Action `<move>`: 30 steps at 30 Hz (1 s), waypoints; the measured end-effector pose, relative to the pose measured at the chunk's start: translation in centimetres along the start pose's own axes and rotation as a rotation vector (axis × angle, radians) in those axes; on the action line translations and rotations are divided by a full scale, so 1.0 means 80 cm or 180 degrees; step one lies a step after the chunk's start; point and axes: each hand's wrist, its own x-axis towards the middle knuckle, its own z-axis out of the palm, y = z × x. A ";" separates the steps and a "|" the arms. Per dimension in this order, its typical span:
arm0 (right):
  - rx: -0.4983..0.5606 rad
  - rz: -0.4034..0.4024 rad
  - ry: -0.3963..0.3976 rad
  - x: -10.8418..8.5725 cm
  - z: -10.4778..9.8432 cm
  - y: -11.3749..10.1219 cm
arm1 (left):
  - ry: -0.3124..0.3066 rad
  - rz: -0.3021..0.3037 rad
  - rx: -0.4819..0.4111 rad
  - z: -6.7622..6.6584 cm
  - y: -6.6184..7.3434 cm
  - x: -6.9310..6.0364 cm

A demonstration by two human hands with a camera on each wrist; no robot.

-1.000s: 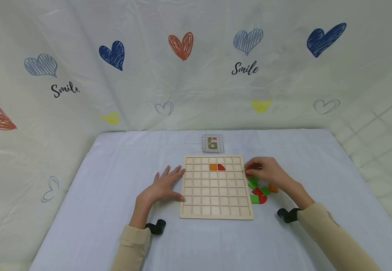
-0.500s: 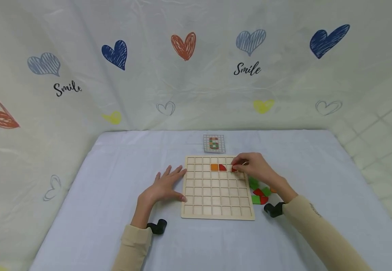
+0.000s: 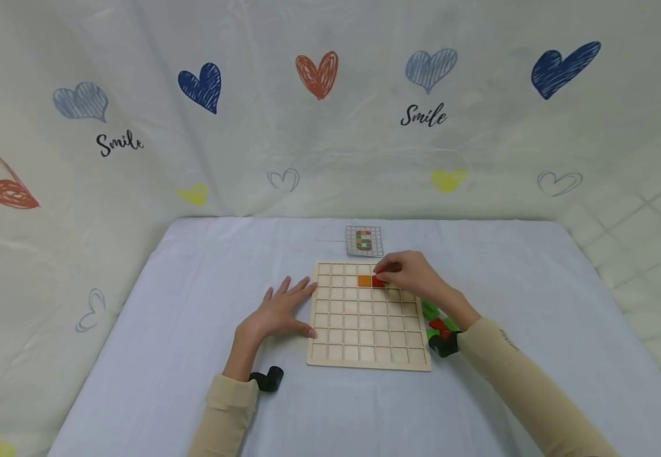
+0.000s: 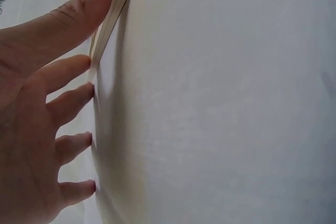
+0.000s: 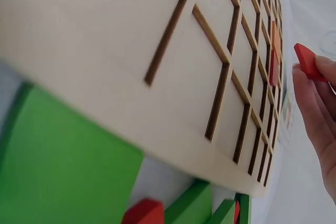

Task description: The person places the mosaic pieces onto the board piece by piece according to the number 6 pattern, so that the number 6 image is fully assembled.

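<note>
A wooden grid board (image 3: 359, 334) lies on the table. An orange square tile (image 3: 364, 280) sits in one of its upper cells, with a red quarter-round tile (image 3: 376, 282) in the cell to its right. My right hand (image 3: 416, 276) pinches another red tile (image 5: 307, 62) between thumb and fingertips. It hovers over the board's upper part, close to the set red tile, and partly covers that area in the head view. My left hand (image 3: 277, 315) is spread, its thumb and fingertips touching the board's left edge.
Behind the board lies a small printed card (image 3: 364, 241) with a coloured "6" on a grid. Loose green tiles (image 5: 68, 161) and red tiles lie along the board's right side, partly hidden by the right arm. A patterned curtain (image 3: 330, 127) hangs behind the table.
My right hand has moved left from the loose tiles to above the board's upper cells, carrying a red tile. My left hand stays at the board's left edge.
</note>
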 end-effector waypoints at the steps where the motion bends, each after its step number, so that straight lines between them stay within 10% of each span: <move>1: 0.0014 -0.0036 0.0005 0.003 0.002 -0.001 | -0.0002 0.0000 0.0004 0.000 -0.001 0.000; 30: -0.0151 -0.0303 -0.0172 0.042 0.043 -0.024 | -0.0043 0.0037 -0.0086 -0.003 0.000 0.002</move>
